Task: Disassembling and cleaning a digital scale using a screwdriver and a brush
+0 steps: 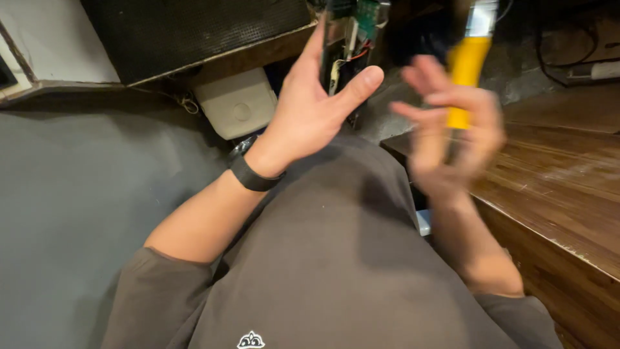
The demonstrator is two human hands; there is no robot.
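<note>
So the person is looking straight down over their own dark grey shirt point(336, 258), both arms raised in front. The left hand point(316, 106) sits around 11 o'clock from the middle of the view, palm up and fingers spread apart, thumb sticking out toward 2 o'clock; it isn't gripping anything, though the fingertips reach up by an opened-up gadget point(352, 32) with a green circuit board and loose wires showing, up at 12 o'clock. Can't tell if the fingers actually touch it, since they overlap it in the shot. There's a black wristband point(253, 176) on that wrist. The right hand point(452, 145), at roughly 2 o'clock, is pretty blurred, but its fingers are curled loosely round the lower end of a yellow-handled tool point(466, 71), which stands nearly upright with a paler, whitish part at the top; what kind of tool it is can't be made out. Over at 10 o'clock from the left hand, a white plastic box point(236, 103) sits just below a dark mesh panel point(194, 32). A wooden bench point(555, 187) runs along the 3 to 5 o'clock side, and grey floor point(77, 207) fills the 9 o'clock side.
</note>
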